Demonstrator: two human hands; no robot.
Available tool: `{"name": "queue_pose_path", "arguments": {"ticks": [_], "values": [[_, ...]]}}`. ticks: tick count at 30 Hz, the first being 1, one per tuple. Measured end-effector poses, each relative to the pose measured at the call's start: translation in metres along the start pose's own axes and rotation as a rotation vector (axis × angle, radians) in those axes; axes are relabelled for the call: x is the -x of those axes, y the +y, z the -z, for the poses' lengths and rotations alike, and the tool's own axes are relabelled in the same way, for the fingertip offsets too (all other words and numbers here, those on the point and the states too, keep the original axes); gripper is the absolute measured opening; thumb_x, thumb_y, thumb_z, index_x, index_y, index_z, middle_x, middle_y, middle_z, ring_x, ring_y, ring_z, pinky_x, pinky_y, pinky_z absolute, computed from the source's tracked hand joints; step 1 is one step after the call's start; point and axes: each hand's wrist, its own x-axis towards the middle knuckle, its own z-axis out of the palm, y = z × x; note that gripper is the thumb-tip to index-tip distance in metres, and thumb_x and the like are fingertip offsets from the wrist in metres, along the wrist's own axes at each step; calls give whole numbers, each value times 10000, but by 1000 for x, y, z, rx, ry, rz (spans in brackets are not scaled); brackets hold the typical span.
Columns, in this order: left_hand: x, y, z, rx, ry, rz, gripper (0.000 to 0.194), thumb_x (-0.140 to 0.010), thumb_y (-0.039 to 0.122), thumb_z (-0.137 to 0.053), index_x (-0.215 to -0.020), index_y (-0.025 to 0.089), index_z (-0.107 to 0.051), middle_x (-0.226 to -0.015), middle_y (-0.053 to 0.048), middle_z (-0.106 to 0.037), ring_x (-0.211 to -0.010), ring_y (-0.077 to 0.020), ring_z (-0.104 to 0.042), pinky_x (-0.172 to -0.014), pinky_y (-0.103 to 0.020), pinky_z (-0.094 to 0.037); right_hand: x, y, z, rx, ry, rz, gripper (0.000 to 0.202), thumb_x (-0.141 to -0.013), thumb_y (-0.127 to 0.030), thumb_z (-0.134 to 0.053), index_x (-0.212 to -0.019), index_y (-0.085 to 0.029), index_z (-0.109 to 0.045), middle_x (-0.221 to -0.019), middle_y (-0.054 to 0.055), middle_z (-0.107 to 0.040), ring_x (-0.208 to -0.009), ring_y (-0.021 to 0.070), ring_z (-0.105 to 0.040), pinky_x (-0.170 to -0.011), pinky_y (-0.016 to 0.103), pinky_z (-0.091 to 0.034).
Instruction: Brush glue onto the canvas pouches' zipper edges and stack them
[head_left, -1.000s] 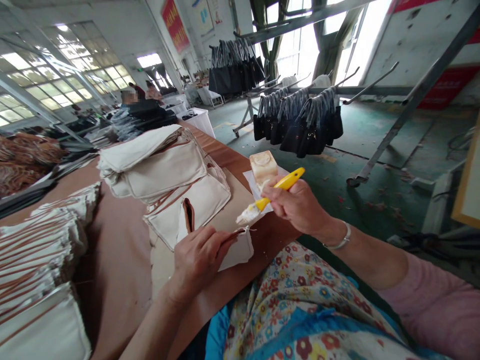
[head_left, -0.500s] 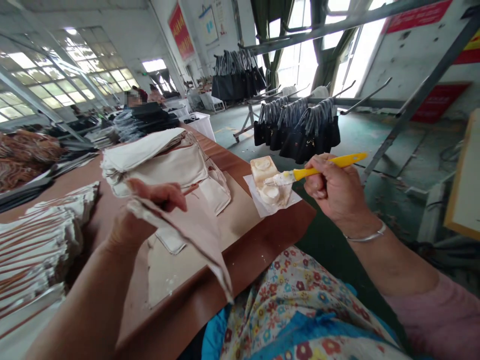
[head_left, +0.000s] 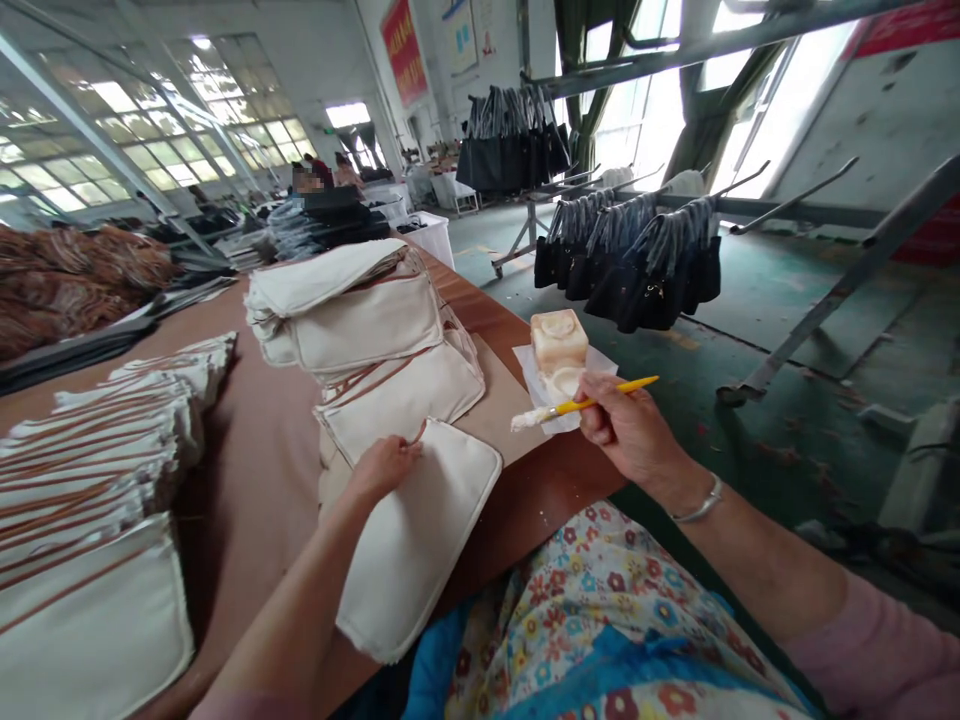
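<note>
White panel (head_left: 431, 545) pinched in left hand (head_left: 384, 468), brush (head_left: 611, 394) clamped in right hand (head_left: 634, 430); likely positioning for coating, which calls for a steady edge.

The container (head_left: 559, 340) stands on a sheet (head_left: 533, 382) at the desk's (head_left: 251, 490) right edge. Left of the container lies the panel stack (head_left: 364, 325); farther left, the panel row (head_left: 97, 450). Before it, leftward, is a single panel (head_left: 442, 500). Behind it, bags (head_left: 637, 270) hang on a rack (head_left: 817, 300).
</note>
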Motion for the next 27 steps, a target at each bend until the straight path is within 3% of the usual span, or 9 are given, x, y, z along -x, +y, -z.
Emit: {"name": "queue_pose_path", "arguments": {"ticks": [3, 6, 9, 14, 19, 21, 24, 27], "values": [[-11, 12, -16, 8, 34, 79, 474, -872, 565, -478, -859, 158, -720, -867, -150, -740, -826, -274, -679, -646, -300, -411, 1, 9, -10, -44, -4, 4, 200, -783, -312, -773, -747, -153, -658, -463, -50, -447, -390, 50, -327, -375, 163, -216], [-13, 19, -26, 30, 24, 72, 455, -851, 596, -511, -860, 195, -728, -899, -114, -752, -827, -255, -685, -639, -286, -408, -2, 13, -14, -89, 22, 2, 157, -753, -273, -757, -756, -159, -648, -442, -53, -447, -376, 55, -324, -370, 164, -217], [-9, 29, -35, 40, 35, 58, 438, -826, 593, -552, -921, 202, -726, -1003, -125, -750, -898, -266, -686, -663, -283, -418, -6, 16, -15, -130, 17, -59, 181, -728, -260, -773, -753, -156, -627, -460, -52, -464, -382, 48, -327, -369, 151, -219], [-6, 43, -44, 78, 66, 86, 568, -751, 634, -617, -1087, 179, -670, -1094, -171, -723, -983, -321, -667, -679, -306, -411, -7, 25, -12, -190, -36, -147, 261, -697, -227, -822, -815, -178, -594, -478, -76, -475, -378, 35, -307, -374, 134, -255], [-6, 49, -41, 188, 9, 25, 345, -693, 519, -696, -725, 176, -671, -720, -79, -693, -738, -243, -643, -618, -281, -363, -2, 23, -7, -107, -93, -134, 289, -735, -273, -826, -897, -183, -604, -546, -56, -549, -400, 48, -407, -382, 130, -317], [1, 52, -39, 269, -3, -32, 311, -720, 485, -668, -709, 174, -665, -662, -32, -649, -678, -195, -605, -602, -262, -354, -1, 18, -4, -29, -122, -102, 309, -751, -317, -824, -925, -184, -605, -594, -29, -607, -430, 77, -495, -393, 146, -376], [21, 58, -36, 404, -42, -119, 358, -777, 504, -597, -852, 170, -699, -705, 9, -640, -640, -143, -561, -594, -234, -369, -1, 14, 3, 104, -169, -84, 366, -771, -402, -815, -966, -188, -592, -667, 8, -677, -481, 127, -600, -419, 181, -455], [47, 64, -31, 569, -141, -188, 440, -775, 565, -609, -927, 165, -709, -719, 22, -637, -607, -120, -527, -577, -220, -371, -3, 17, 10, 303, -140, -22, 369, -832, -509, -750, -892, -184, -585, -579, -8, -643, -376, 106, -527, -340, 165, -370]]}}
